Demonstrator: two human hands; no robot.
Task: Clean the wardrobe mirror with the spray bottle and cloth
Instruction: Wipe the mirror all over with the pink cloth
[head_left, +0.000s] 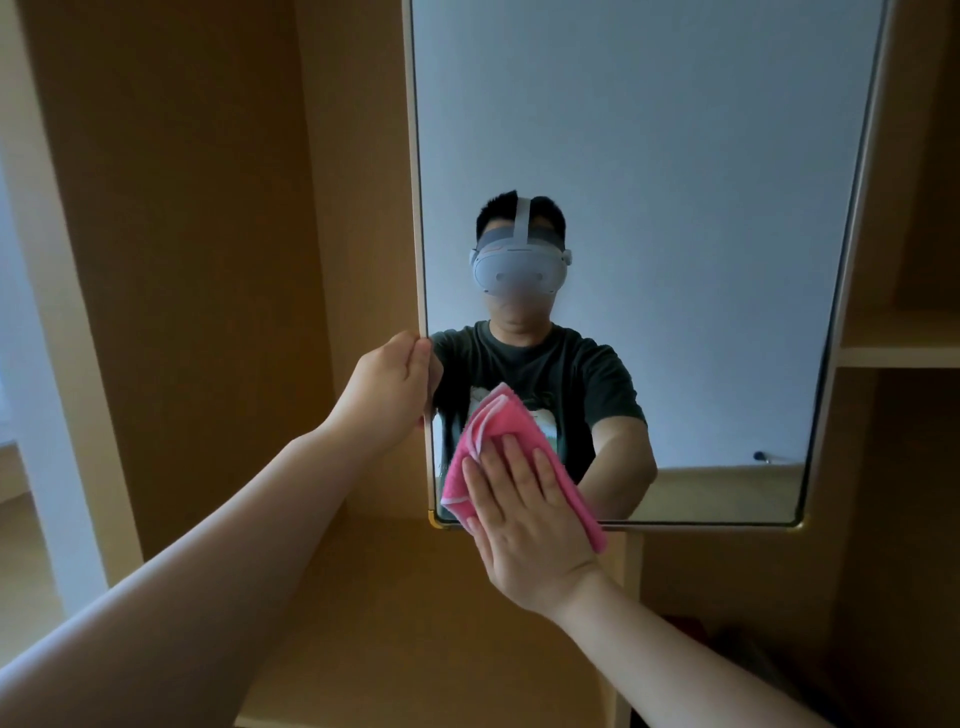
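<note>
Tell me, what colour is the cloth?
Pink, with a pale edge; the cloth shows clearly in the head view.

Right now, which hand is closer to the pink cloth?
Right. The right hand presses flat on the cloth against the mirror; the left hand grips the mirror's left edge, above and left of the cloth, not touching it.

Pink cloth (511, 441); tan wardrobe (208, 208); gold-cornered mirror (649, 156).
</note>
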